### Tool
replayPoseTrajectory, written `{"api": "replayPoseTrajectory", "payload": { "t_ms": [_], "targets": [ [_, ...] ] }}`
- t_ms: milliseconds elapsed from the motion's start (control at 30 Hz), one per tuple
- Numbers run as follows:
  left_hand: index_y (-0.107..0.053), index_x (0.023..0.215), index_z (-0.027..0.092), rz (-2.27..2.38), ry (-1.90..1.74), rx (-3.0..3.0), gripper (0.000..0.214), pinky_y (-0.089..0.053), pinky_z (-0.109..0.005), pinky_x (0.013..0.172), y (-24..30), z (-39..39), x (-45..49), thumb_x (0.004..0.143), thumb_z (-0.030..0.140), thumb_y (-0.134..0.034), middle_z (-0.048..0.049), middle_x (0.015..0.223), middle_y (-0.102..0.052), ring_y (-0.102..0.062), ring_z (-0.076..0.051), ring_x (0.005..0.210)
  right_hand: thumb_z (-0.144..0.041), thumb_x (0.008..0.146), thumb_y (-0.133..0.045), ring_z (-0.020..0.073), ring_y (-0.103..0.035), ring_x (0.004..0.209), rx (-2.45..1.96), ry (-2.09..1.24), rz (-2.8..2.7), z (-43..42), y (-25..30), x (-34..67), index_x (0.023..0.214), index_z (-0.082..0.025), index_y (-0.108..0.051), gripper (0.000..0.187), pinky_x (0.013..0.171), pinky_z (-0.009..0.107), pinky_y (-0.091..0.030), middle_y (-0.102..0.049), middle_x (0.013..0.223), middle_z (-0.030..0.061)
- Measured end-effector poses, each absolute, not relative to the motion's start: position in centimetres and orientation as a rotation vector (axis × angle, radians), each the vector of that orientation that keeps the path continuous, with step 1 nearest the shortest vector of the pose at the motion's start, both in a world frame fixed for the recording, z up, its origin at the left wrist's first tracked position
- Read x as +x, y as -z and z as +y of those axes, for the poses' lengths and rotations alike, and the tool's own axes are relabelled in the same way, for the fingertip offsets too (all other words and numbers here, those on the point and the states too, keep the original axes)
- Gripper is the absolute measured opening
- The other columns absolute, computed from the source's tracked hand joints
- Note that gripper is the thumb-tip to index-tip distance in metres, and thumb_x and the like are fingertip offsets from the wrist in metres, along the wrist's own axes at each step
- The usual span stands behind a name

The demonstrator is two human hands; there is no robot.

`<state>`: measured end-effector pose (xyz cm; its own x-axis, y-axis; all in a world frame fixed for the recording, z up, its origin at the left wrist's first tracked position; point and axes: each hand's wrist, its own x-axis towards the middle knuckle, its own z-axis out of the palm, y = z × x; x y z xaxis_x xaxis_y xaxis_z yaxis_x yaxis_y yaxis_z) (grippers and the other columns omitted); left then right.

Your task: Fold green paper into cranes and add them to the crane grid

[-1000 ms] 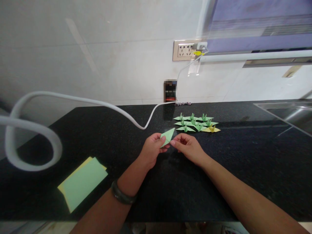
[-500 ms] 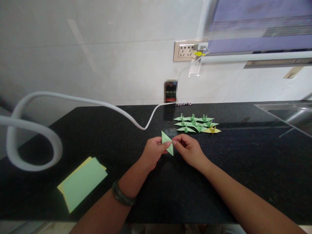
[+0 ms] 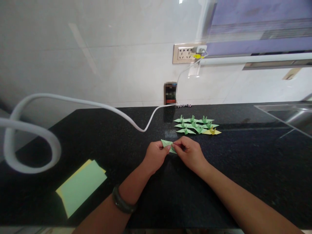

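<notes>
Both of my hands pinch a small folded piece of green paper (image 3: 167, 144) just above the black counter (image 3: 243, 162). My left hand (image 3: 155, 155) grips its left part with thumb and fingers closed. My right hand (image 3: 191, 152) pinches its right part, and the fingers cover much of the paper. A dark band sits on my left wrist. Beyond my hands lies a cluster of several finished green paper cranes (image 3: 192, 125) with one yellow crane (image 3: 212, 131) at its right end.
A stack of flat green and yellow paper sheets (image 3: 81, 186) lies at the near left. A white cable (image 3: 73, 104) loops over the counter's left side toward a small device (image 3: 170, 93) by the wall and a wall socket (image 3: 185, 53). A metal sink (image 3: 290, 115) sits at the far right.
The folded paper has been turned in my hands and brought lower and flatter. My right hand's fingers have closed further over it.
</notes>
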<state>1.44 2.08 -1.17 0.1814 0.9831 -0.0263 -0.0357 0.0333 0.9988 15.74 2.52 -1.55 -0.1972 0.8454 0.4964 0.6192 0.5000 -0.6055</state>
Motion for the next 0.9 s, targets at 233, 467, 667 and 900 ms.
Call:
{"api": "replayPoseTrajectory", "payload": {
  "t_ms": [233, 467, 667, 900],
  "targets": [
    [-0.063, 0.080, 0.013, 1.118, -1.070, 1.264, 0.019, -0.045, -0.026, 0.062, 1.86, 2.32, 1.38, 0.068, 0.025, -0.055, -0.0040, 0.074, -0.064, -0.057, -0.014, 0.066, -0.019, 0.074, -0.048, 0.0128, -0.049, 0.061, -1.182, -0.334, -1.953, 2.47, 1.31, 15.73, 0.071, -0.018, -0.057, 0.009, 0.056, 0.024, -0.037, -0.053, 0.064, 0.0017],
    [-0.060, 0.079, 0.014, 1.146, -1.036, 1.181, 0.017, -0.046, -0.023, 0.055, 1.58, 2.25, 1.44, 0.066, 0.024, -0.057, -0.0036, 0.072, -0.063, -0.058, -0.013, 0.063, -0.017, 0.073, -0.047, 0.0118, -0.048, 0.060, -1.132, -0.347, -1.987, 2.48, 1.16, 15.81, 0.066, -0.018, -0.054, 0.010, 0.055, 0.023, -0.036, -0.053, 0.063, 0.0014],
    [-0.060, 0.077, 0.013, 1.154, -1.044, 1.207, 0.015, -0.045, -0.022, 0.052, 1.80, 2.37, 1.37, 0.066, 0.023, -0.056, -0.0029, 0.068, -0.063, -0.058, -0.012, 0.060, -0.016, 0.072, -0.048, 0.0102, -0.046, 0.057, -1.127, -0.358, -1.988, 2.65, 1.42, 15.69, 0.067, -0.016, -0.054, 0.008, 0.053, 0.021, -0.035, -0.051, 0.061, 0.0001],
    [-0.062, 0.075, 0.011, 1.173, -1.060, 1.214, 0.014, -0.042, -0.020, 0.053, 0.94, 2.15, 1.61, 0.065, 0.019, -0.056, -0.0034, 0.068, -0.064, -0.056, -0.012, 0.061, -0.016, 0.072, -0.049, 0.0098, -0.047, 0.056, -1.110, -0.261, -2.010, 2.37, 1.56, 15.55, 0.063, -0.015, -0.054, 0.011, 0.053, 0.021, -0.035, -0.052, 0.060, 0.0006]
  ]
}}
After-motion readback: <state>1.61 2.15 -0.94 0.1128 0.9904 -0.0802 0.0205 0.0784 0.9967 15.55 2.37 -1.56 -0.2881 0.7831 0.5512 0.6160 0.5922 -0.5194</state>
